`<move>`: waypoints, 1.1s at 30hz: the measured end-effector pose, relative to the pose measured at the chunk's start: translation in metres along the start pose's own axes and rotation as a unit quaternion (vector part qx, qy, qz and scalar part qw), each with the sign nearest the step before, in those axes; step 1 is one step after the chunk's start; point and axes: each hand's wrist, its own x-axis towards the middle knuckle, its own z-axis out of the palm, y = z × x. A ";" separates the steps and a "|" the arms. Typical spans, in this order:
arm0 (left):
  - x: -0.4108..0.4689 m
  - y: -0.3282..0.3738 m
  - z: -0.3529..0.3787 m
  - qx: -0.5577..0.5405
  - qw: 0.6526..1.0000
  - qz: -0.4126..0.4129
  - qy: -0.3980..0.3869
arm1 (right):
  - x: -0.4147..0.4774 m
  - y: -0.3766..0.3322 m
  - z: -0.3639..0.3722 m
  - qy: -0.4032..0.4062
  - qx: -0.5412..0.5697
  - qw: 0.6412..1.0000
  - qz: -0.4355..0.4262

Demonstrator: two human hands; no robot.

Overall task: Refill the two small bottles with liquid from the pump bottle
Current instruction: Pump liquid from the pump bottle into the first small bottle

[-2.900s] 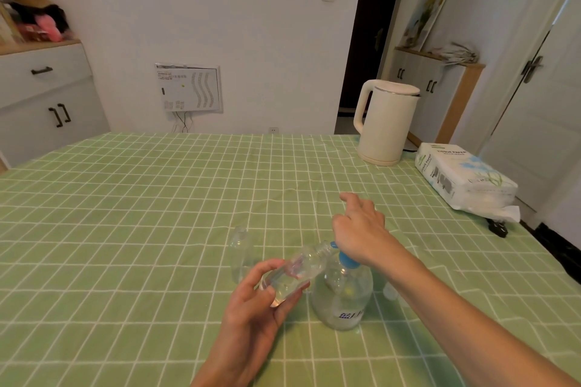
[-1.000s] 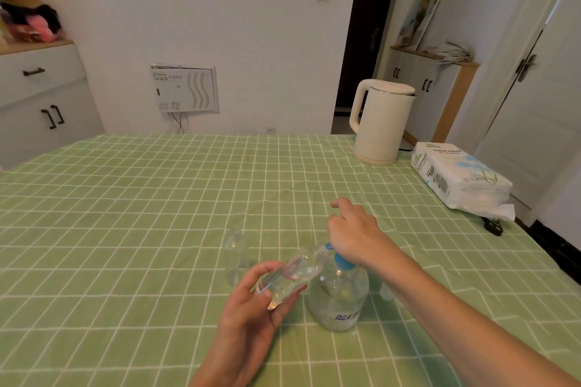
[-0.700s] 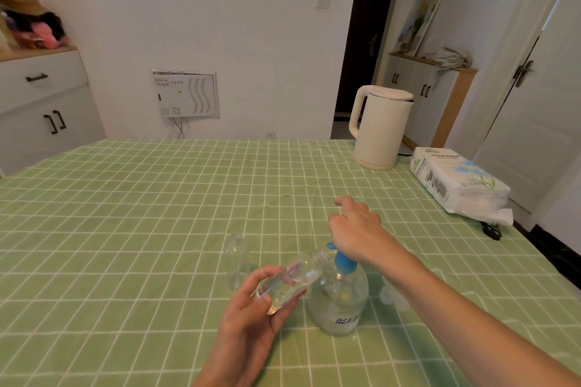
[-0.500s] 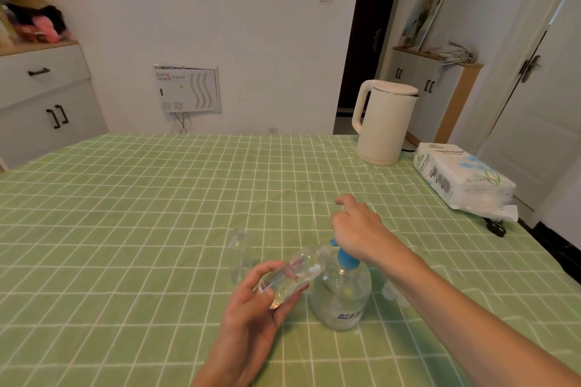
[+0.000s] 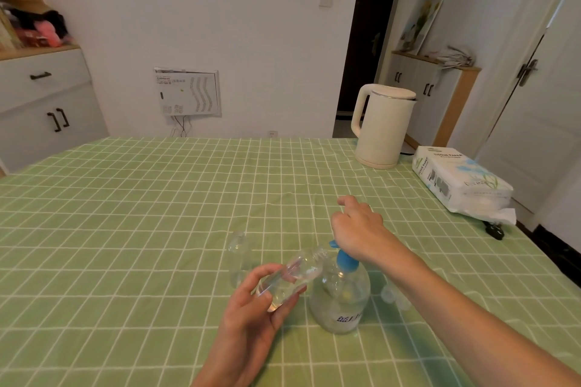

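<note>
a table (image 5: 125,229) under a green checked cloth fills most of the view. at its far right stands a cream kettle (image 5: 382,129), and just beside that, nearer the right edge, lies a white tissue pack (image 5: 459,179).

near the front, a little right of centre, the clear pump bottle (image 5: 341,295) stands upright on the cloth, with liquid in its lower part. the right hand (image 5: 356,229) comes in from the lower right and rests on top of the bottle's blue pump head (image 5: 344,258), the heel of the hand over the pump. its fingers are relaxed and loosely bent, reaching past the bottle and gripping nothing.

the left hand (image 5: 254,308) comes up from the bottom edge, just left of the pump bottle. its fingers and thumb are curled round the lower end of a tilted small bottle (image 5: 292,276). this bottle is clear, with some liquid pooled at the held end. it leans up to the right so that its open neck sits at the blue spout, under the right hand.

a second small bottle (image 5: 239,258), clear and upright, stands on the cloth just beyond the left hand, apart from it.

some small pale pieces (image 5: 391,294) lie right of the pump bottle beside the right forearm, too blurred to tell what they are.
</note>
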 end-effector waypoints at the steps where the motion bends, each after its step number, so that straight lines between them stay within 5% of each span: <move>1: 0.000 0.000 0.000 0.002 1.000 0.000 0.000 | 0.000 0.001 0.001 -0.002 0.008 1.000 0.002; 33: 0.002 -0.001 -0.005 0.006 1.000 -0.006 -0.009 | -0.003 0.000 0.006 0.001 0.002 1.000 0.005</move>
